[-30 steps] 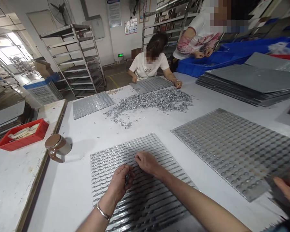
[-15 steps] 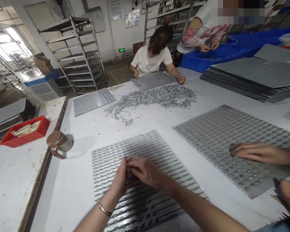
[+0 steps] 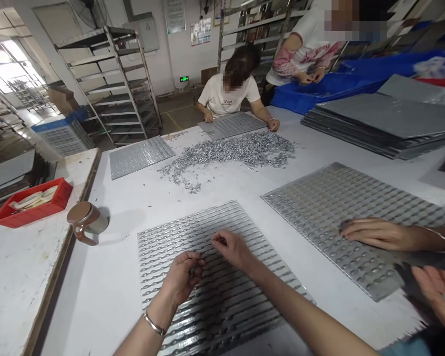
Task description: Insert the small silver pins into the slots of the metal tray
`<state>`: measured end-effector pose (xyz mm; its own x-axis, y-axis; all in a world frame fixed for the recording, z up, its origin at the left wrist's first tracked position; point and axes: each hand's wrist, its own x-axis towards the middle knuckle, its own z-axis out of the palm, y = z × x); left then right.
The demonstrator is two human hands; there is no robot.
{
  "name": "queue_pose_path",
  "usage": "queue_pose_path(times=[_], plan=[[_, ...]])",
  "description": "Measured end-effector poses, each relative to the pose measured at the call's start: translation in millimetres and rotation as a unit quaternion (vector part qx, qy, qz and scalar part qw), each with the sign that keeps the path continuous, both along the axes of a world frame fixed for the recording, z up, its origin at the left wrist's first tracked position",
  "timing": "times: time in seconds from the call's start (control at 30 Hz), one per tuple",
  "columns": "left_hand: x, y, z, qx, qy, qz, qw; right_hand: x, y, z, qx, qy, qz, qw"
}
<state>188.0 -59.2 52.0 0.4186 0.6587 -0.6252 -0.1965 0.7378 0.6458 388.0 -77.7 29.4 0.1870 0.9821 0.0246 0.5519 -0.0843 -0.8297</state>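
Note:
A ridged metal tray (image 3: 193, 232) with rows of slots lies on the white table in front of me. My left hand (image 3: 181, 279) hovers over its middle, fingers curled round a small bunch of silvery metal pieces. My right hand (image 3: 232, 248) rests a little further up the tray, its fingertips pinched on one small piece at a slot. Several slots on the tray's left side hold pieces. A big heap of the same loose metal pieces (image 3: 233, 151) lies across the table's far half.
A second tray (image 3: 319, 198) lies to the right, with a co-worker's hand (image 3: 374, 234) on it. A brown cup (image 3: 86, 222) lies on its side at the left. Further off are a small tray (image 3: 139, 155), stacked grey sheets (image 3: 385, 123), a red bin (image 3: 31, 202), and two people.
My hands met over the tray half a second ago and have now parted, the right reaching back up the tray. The co-worker's hand came onto the right tray.

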Motion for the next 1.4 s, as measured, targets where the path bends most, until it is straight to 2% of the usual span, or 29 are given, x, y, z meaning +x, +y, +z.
queue_pose_path(times=[0.17,0.37,0.47,0.53,0.6,0.67,0.73,0.8,0.87,1.1,1.23,1.4], plan=[[-5.5,3.8,-8.0,0.008,-0.026,0.004,1.000,-13.0,12.3,-10.4,-0.053,-0.025,0.017,0.998],[-10.3,6.5,-11.0,0.003,-0.020,0.020,1.000,-19.3,18.9,-3.1,-0.115,-0.135,0.020,0.984],[-8.2,5.8,-8.5,0.014,-0.020,0.020,0.999,-20.0,19.2,0.0,-0.123,-0.154,0.005,0.980],[-6.0,3.8,-4.9,0.023,-0.014,0.018,0.999,-21.6,14.5,3.1,-0.107,-0.147,-0.012,0.983],[-3.3,0.4,-0.7,0.032,-0.005,0.012,0.999,-24.5,5.1,9.3,-0.051,-0.108,-0.011,0.993],[0.1,-4.0,3.2,0.052,-0.001,-0.002,0.999,-28.4,-7.8,18.7,0.029,-0.058,0.038,0.997],[4.2,-9.1,6.3,0.080,0.002,-0.019,0.997,-32.6,-21.1,28.8,0.087,-0.038,0.123,0.988],[8.1,-14.4,8.5,0.103,0.011,-0.038,0.994,-35.9,-32.3,36.3,0.100,-0.052,0.190,0.975],[11.0,-19.5,9.9,0.110,0.020,-0.065,0.992,-37.7,-41.0,38.8,0.089,-0.069,0.214,0.970],[9.2,-31.6,8.5,0.058,0.048,-0.122,0.990,-32.0,-60.0,26.5,0.022,-0.028,0.181,0.983],[4.9,-30.5,3.8,0.085,0.065,-0.147,0.983,-23.8,-62.2,23.5,0.031,-0.002,0.137,0.990],[3.0,-27.1,2.0,0.087,0.031,-0.157,0.983,-21.2,-62.3,24.0,0.022,0.019,0.134,0.991]])
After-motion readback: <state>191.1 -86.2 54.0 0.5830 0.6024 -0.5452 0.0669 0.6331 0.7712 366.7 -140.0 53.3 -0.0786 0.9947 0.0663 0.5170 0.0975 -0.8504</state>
